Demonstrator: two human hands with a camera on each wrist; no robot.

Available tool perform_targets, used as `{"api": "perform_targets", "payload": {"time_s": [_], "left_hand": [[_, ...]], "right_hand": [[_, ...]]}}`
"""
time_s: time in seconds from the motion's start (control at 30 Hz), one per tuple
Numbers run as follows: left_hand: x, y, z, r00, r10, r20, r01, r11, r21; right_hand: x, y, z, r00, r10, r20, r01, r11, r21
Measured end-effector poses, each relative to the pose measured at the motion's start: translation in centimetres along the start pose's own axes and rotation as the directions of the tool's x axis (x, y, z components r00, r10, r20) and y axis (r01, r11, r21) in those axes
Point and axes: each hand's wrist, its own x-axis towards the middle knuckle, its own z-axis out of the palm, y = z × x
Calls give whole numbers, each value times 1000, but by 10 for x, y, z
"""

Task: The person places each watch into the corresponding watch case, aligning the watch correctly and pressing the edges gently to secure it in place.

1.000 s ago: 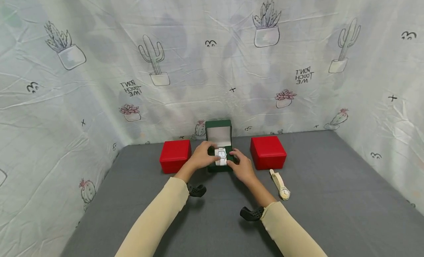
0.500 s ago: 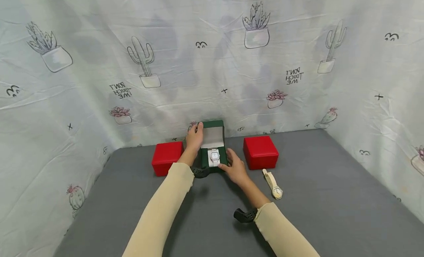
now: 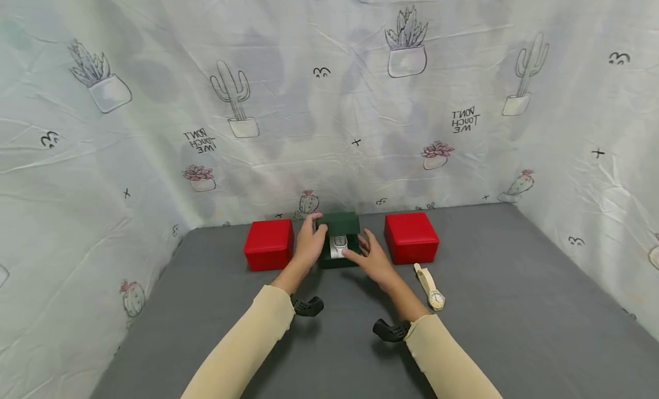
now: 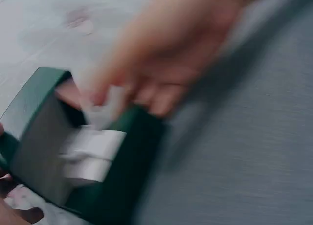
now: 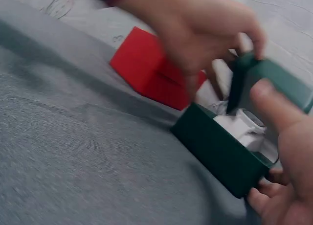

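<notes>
A green watch box sits on the grey cloth, its lid tilted forward and partly lowered. Inside, a white-strapped watch is wrapped round a white cushion. My left hand grips the lid at its left edge, thumb on the near side and fingers behind, as the right wrist view shows. My right hand holds the right side of the box, with fingers at its outer wall and thumb over the front corner. The left wrist view is blurred.
Red boxes with lids down stand on either side, the left one and the right one. A cream-strapped watch lies in front of the right red box. Behind hangs a printed curtain.
My left hand has gone from the watch up to the lid, and the lid has swung forward from upright. My right hand has stayed by the box's right side.
</notes>
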Motion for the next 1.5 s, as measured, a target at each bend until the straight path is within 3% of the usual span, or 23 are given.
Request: {"api": "perform_targets", "payload": {"time_s": [0.07,0.23,0.37,0.57,0.7,0.83,1.0,1.1,1.33,1.4,1.5], "left_hand": [[-11,-7,12,999,49,9,-49,998,50],[-25,-14,32,991,125,42,-128,987,96],[-25,-15,34,992,115,45,-120,987,106],[-22,-9,31,992,100,73,-111,980,163],[-20,1,32,985,158,68,-170,949,266],[-19,15,38,962,254,99,-273,902,334],[-18,35,51,933,300,198,-350,884,309],[-16,44,61,919,307,249,-374,879,297],[-8,55,88,892,274,360,-375,893,248],[-6,56,94,892,236,385,-352,898,264],[-2,55,102,900,175,399,-304,909,286]], "right_hand": [[-1,0,-7,1000,28,-1,-28,1000,5],[-4,-2,-15,998,28,-65,-35,992,-122],[-5,-5,-15,996,1,-89,-17,984,-176],[-3,-7,-16,994,-8,-106,-10,986,-167],[-2,-6,-18,995,-19,-100,5,990,-140],[-6,-8,-25,988,-57,-146,40,992,-116],[-20,-22,-47,953,-174,-247,161,984,-75],[-29,-29,-65,924,-246,-294,225,969,-105],[-45,-22,-105,845,-301,-442,209,947,-245],[-48,-16,-113,839,-285,-464,178,949,-261],[-50,-7,-122,862,-213,-459,94,959,-268]]}}
